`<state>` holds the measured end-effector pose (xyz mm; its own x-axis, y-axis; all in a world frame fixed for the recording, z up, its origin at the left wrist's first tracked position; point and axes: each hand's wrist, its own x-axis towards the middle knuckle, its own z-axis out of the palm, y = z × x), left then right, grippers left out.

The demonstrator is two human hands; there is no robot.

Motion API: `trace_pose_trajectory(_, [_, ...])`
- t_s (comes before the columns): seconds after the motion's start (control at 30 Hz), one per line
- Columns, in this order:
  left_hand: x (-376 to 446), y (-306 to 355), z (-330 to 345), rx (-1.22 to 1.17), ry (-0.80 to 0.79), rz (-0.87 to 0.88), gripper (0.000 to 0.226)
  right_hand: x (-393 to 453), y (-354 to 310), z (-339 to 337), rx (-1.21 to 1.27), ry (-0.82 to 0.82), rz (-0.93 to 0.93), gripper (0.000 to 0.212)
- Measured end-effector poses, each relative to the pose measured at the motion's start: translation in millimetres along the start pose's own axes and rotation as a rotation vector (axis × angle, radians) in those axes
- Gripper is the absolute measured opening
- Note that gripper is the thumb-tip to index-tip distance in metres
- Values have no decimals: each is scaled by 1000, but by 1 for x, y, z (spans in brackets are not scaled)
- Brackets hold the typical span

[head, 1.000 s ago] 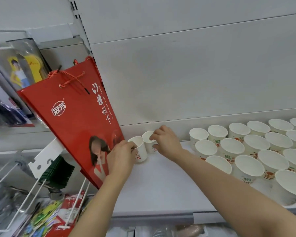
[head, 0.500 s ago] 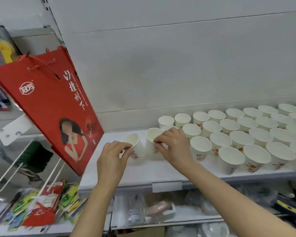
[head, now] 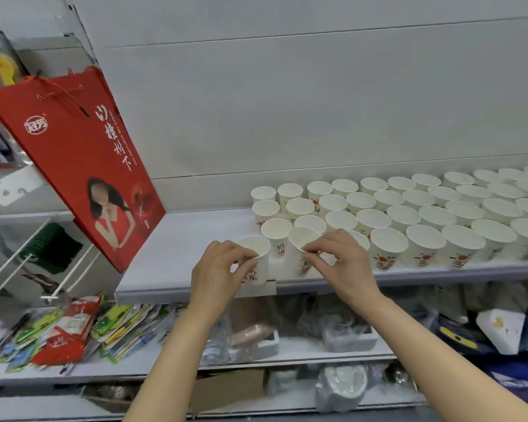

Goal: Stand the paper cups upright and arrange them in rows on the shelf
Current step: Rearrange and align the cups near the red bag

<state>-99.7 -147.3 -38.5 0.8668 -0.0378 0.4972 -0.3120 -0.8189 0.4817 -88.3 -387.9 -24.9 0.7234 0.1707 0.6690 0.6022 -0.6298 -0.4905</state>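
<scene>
The white shelf runs beyond both hands and carries the whole job: its stretch to the right of the hands is packed with upright paper cups in tidy rows, mouths up, rims nearly touching, which suggests the task is well along and the rows are growing leftward toward the bare end. A red gift bag leans tilted at that far-left end, well clear of the left hand, so it looks like the limit for the rows. The left hand pinches one cup by rim and side wall at the front edge, and the right hand pinches the rim of a second cup just beside it. Both cups are upright, held at the top, probably so they can be nudged into line without crushing. Below the hands, a lower shelf holds packets in a loose heap.
</scene>
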Motion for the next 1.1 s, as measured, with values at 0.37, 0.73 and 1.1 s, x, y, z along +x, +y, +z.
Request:
trace_pose_trajectory(0.37, [25,25,41,100,-157,45,14,-1,35,3,-240,-149,29,14])
trace_pose_trajectory(0.73, [26,16,47,79,-165,-13,9,5,44,5,-256,-137,-36,16])
trace_pose_trajectory(1.1, [26,17,57,20,-297,-156,73,6,56,5,-313,-273,-49,12])
